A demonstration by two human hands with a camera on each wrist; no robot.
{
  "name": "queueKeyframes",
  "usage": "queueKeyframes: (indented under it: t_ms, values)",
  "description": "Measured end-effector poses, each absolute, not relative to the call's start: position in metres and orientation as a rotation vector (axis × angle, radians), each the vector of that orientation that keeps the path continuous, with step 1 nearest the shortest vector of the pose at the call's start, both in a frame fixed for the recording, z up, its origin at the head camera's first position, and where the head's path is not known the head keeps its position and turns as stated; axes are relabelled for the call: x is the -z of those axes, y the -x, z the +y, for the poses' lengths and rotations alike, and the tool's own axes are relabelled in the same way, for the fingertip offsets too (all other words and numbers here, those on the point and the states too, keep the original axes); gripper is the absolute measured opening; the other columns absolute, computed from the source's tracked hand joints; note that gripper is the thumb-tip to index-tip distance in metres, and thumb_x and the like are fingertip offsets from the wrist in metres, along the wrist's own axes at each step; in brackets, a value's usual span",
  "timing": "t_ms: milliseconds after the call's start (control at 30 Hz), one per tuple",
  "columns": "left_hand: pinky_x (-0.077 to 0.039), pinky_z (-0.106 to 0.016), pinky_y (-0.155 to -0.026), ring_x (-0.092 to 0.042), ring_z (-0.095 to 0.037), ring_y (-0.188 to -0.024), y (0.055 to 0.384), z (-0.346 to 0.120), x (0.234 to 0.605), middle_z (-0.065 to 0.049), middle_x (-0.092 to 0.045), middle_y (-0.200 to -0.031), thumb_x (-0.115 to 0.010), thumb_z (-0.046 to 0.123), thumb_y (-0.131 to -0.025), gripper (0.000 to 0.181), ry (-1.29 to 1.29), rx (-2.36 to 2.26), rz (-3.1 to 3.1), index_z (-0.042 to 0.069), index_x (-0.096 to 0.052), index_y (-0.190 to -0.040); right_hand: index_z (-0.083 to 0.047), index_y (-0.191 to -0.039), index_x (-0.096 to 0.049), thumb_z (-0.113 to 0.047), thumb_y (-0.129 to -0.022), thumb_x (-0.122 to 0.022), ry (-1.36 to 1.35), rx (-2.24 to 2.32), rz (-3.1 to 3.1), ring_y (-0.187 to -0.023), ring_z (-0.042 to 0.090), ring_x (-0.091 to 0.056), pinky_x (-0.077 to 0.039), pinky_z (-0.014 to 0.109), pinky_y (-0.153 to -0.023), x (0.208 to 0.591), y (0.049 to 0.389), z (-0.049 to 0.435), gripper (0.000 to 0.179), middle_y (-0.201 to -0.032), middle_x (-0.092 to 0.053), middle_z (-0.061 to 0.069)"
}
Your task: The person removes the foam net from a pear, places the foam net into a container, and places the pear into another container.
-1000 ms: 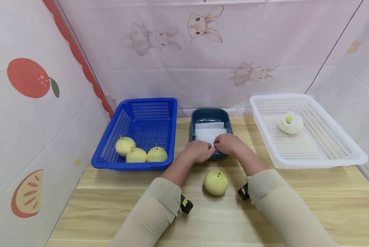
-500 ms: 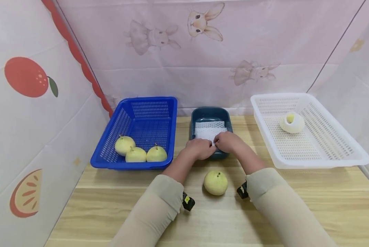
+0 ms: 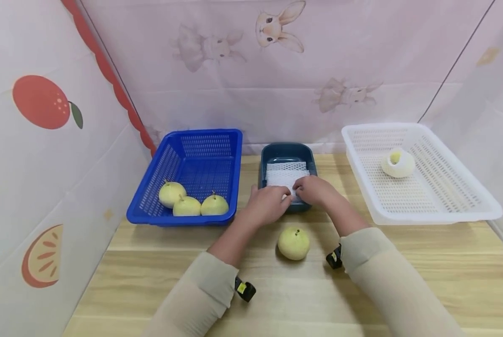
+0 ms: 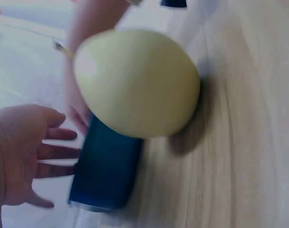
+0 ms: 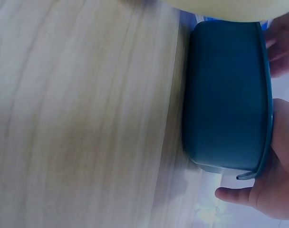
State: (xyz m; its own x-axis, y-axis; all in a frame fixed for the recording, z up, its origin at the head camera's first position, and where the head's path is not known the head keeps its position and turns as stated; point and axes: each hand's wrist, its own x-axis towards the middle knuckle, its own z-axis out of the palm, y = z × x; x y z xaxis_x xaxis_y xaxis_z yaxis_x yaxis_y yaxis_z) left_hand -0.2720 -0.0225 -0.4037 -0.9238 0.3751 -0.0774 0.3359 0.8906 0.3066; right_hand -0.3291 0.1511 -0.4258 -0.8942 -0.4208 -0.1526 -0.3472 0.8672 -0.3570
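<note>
White foam mesh sleeves [image 3: 281, 177] lie in a dark teal tray [image 3: 287, 150] at the back middle of the table. Over the tray's near edge is my left hand [image 3: 267, 204]; the left wrist view shows its fingers [image 4: 59, 151] spread and apart. My right hand [image 3: 317, 191] reaches over the right side of the tray, fingertips at the sleeves. In the right wrist view the tray wall hides most of its fingers, so whether it pinches a sleeve cannot be told. A yellow-green pear [image 3: 294, 243] sits on the table between my forearms.
On the left a blue basket [image 3: 234, 175] holds 3 pears [image 3: 186, 206]. A white basket [image 3: 445, 216] on the right contains one pear in a foam sleeve [image 3: 397, 164]. Printed cloth walls [image 3: 251, 112] enclose the back and sides.
My left hand's fingers have loosened and spread, and its wrist has shifted slightly left. The right hand stays at the sleeves. The pears and baskets have not moved on the table.
</note>
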Motion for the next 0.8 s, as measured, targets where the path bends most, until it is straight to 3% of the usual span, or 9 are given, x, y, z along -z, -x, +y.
queueKeyframes:
  t_ms: [133, 233, 433, 800]
  values:
    - [-0.048, -0.042, -0.101, -0.063, -0.012, -0.112, 0.248, -0.038, 0.390, 0.008, -0.070, -0.118, -0.049, 0.038, -0.103, 0.030, -0.715, -0.654, 2.894, 0.023, -0.071, -0.118, -0.005, -0.117, -0.070, -0.015, -0.094, -0.052, 0.613, 0.480, 2.838, -0.118, 0.033, -0.059, -0.044, 0.049, -0.104, 0.426, 0.326, 0.152, 0.031, -0.121, -0.068, 0.015]
    - [-0.049, -0.032, -0.100, -0.061, -0.008, -0.114, 0.233, -0.049, 0.391, 0.009, -0.068, -0.121, -0.055, 0.035, -0.101, 0.028, -0.888, -0.834, 2.752, 0.023, -0.070, -0.120, -0.005, -0.118, -0.070, -0.017, -0.094, -0.054, 0.628, 0.474, 2.867, -0.120, 0.035, -0.059, -0.044, 0.051, -0.103, 0.425, 0.324, 0.153, 0.031, -0.122, -0.068, 0.015]
    - [-0.044, -0.032, -0.107, -0.054, -0.008, -0.127, 0.214, -0.047, 0.408, 0.007, -0.062, -0.133, -0.061, 0.039, -0.097, 0.031, -1.022, -0.973, 2.557, 0.023, -0.070, -0.123, -0.006, -0.118, -0.070, -0.018, -0.094, -0.058, 0.658, 0.497, 2.923, -0.119, 0.034, -0.059, -0.047, 0.052, -0.101, 0.423, 0.318, 0.157, 0.029, -0.121, -0.069, 0.014]
    - [-0.049, -0.023, -0.097, -0.064, -0.001, -0.107, 0.206, -0.038, 0.423, 0.011, -0.072, -0.110, -0.065, 0.029, -0.096, 0.018, -1.029, -1.158, 2.628, 0.017, -0.076, -0.104, -0.002, -0.114, -0.071, -0.011, -0.094, -0.057, 0.832, 0.758, 2.998, -0.119, 0.035, -0.059, -0.045, 0.052, -0.103, 0.421, 0.305, 0.167, 0.026, -0.118, -0.069, 0.015]
